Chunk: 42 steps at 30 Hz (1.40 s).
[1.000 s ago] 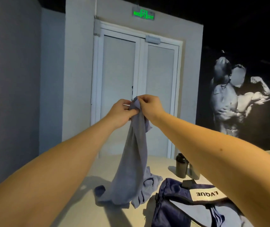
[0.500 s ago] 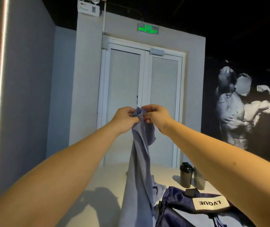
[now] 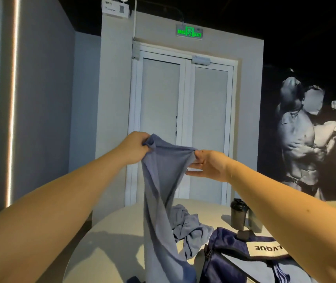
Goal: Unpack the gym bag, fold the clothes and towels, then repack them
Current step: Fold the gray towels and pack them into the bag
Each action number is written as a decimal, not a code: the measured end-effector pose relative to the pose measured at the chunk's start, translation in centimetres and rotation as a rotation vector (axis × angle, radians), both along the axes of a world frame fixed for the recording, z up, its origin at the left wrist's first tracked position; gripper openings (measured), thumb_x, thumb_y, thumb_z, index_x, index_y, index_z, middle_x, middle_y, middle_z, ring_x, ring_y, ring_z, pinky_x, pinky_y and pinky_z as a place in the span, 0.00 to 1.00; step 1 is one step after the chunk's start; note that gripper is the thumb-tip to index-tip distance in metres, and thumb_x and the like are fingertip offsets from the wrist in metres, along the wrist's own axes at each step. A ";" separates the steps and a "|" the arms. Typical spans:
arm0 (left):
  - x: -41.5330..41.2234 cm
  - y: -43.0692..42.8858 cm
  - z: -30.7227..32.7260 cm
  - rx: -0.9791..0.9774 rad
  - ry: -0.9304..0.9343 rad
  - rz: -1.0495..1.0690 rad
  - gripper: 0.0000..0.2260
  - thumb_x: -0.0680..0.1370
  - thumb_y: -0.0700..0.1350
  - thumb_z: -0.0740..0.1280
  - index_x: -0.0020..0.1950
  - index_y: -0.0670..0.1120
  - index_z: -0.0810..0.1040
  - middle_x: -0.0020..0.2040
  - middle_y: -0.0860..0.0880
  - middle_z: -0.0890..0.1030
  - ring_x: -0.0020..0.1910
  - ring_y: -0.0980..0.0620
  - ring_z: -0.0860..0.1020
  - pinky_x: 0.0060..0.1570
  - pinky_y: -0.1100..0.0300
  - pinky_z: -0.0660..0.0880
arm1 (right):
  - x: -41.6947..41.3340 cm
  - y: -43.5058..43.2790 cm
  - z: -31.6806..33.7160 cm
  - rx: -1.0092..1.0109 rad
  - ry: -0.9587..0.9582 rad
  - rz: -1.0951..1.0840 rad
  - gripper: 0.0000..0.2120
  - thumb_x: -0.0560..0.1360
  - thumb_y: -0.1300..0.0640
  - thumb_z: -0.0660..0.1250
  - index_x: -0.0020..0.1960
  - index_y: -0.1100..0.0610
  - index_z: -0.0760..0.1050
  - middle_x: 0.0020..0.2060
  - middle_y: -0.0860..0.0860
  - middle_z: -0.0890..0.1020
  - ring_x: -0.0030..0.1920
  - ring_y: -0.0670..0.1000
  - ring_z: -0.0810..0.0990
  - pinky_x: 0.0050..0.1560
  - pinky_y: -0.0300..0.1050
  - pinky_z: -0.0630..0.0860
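At left, gripping a bunched corner of the cloth (image 3: 163,172) with the left hand (image 3: 134,147), fingers curled tight round it, raised well above the surface (image 3: 110,231). Stretched from there across to the right hand (image 3: 210,166), pinching the top edge between thumb and forefinger, other fingers straight and free. Hanging twisted below both hands, running down toward the surface, lower end cut off from view. Behind it, lying crumpled on the surface, a second heap (image 3: 191,225) of like fabric; just right of that, the bag (image 3: 224,240); beyond the bag, standing upright, a dark bottle (image 3: 238,214). Probably mid-step: spreading the top edge before a fold. Risks, as judged: losing the thin right-hand pinch if pulled taut too fast, dropping that side onto the heap and tangling the two; folding with the twist left in, giving a lumpy, uneven result; dragging the trailing end off the near rim while lowering; sweeping the right arm wide and knocking the bottle over.
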<state>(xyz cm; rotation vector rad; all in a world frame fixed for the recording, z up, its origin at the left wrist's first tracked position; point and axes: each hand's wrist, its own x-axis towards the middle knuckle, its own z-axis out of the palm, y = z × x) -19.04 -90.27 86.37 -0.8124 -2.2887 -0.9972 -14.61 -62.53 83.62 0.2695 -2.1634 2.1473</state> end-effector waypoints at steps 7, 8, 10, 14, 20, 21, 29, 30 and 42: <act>-0.4 -3.8 -2.3 -0.209 -0.131 0.255 0.13 0.83 0.37 0.57 0.42 0.44 0.76 0.36 0.42 0.83 0.30 0.46 0.83 0.30 0.57 0.76 | 0.3 -1.6 0.2 -0.081 0.044 -0.175 0.15 0.84 0.58 0.59 0.63 0.64 0.78 0.52 0.58 0.85 0.49 0.57 0.84 0.48 0.50 0.83; -0.2 -4.5 -2.1 -0.160 -0.168 0.261 0.12 0.83 0.37 0.57 0.45 0.42 0.77 0.37 0.39 0.83 0.30 0.45 0.84 0.30 0.56 0.78 | 0.7 -1.7 0.5 -0.090 0.045 -0.201 0.13 0.83 0.58 0.60 0.59 0.64 0.80 0.48 0.58 0.85 0.45 0.56 0.84 0.44 0.48 0.81; 0.6 -5.4 -1.1 0.011 -0.209 0.248 0.11 0.82 0.36 0.57 0.48 0.40 0.78 0.38 0.38 0.83 0.28 0.44 0.83 0.25 0.58 0.76 | 1.5 -2.0 1.3 -0.089 0.053 -0.225 0.12 0.82 0.58 0.60 0.51 0.62 0.80 0.43 0.57 0.81 0.41 0.55 0.81 0.43 0.47 0.77; 2.6 -5.2 2.6 0.517 -0.302 0.127 0.10 0.80 0.32 0.57 0.55 0.37 0.78 0.44 0.34 0.82 0.35 0.35 0.84 0.30 0.50 0.83 | 3.4 -3.5 3.9 -0.130 0.121 -0.160 0.12 0.81 0.58 0.59 0.50 0.59 0.81 0.42 0.54 0.83 0.41 0.53 0.81 0.44 0.45 0.77; 5.7 -4.9 8.9 0.797 -0.044 0.047 0.09 0.81 0.38 0.61 0.44 0.42 0.77 0.47 0.36 0.83 0.35 0.43 0.81 0.41 0.49 0.83 | 6.9 -5.4 9.3 -0.360 0.254 -0.100 0.06 0.80 0.58 0.61 0.48 0.58 0.76 0.39 0.53 0.77 0.39 0.53 0.78 0.48 0.47 0.77; 6.3 -5.0 9.8 0.795 0.023 0.077 0.09 0.81 0.39 0.61 0.41 0.43 0.76 0.45 0.37 0.83 0.37 0.43 0.81 0.43 0.48 0.81 | 7.4 -5.5 10.1 -0.395 0.273 -0.088 0.06 0.79 0.58 0.62 0.48 0.59 0.76 0.40 0.54 0.77 0.40 0.54 0.78 0.52 0.48 0.77; 6.8 -4.5 12.5 0.769 0.211 0.193 0.14 0.81 0.41 0.62 0.35 0.48 0.69 0.34 0.52 0.71 0.32 0.57 0.68 0.26 0.66 0.63 | 6.8 -6.2 13.2 -0.390 0.333 -0.089 0.08 0.80 0.56 0.61 0.54 0.58 0.76 0.52 0.57 0.77 0.52 0.57 0.77 0.69 0.54 0.73; 6.2 -4.4 12.0 0.751 0.196 0.209 0.14 0.82 0.41 0.62 0.36 0.47 0.70 0.34 0.51 0.71 0.31 0.57 0.68 0.27 0.64 0.63 | 5.8 -6.0 13.0 -0.385 0.319 -0.088 0.08 0.79 0.56 0.61 0.55 0.58 0.75 0.54 0.57 0.75 0.53 0.58 0.75 0.70 0.54 0.71; -9.3 -3.7 -0.6 0.535 -0.080 0.326 0.13 0.82 0.40 0.60 0.58 0.42 0.84 0.56 0.42 0.83 0.55 0.42 0.80 0.46 0.59 0.69 | -9.7 -5.2 2.5 -0.357 0.081 -0.298 0.14 0.82 0.60 0.59 0.61 0.64 0.79 0.47 0.56 0.85 0.48 0.57 0.84 0.53 0.49 0.83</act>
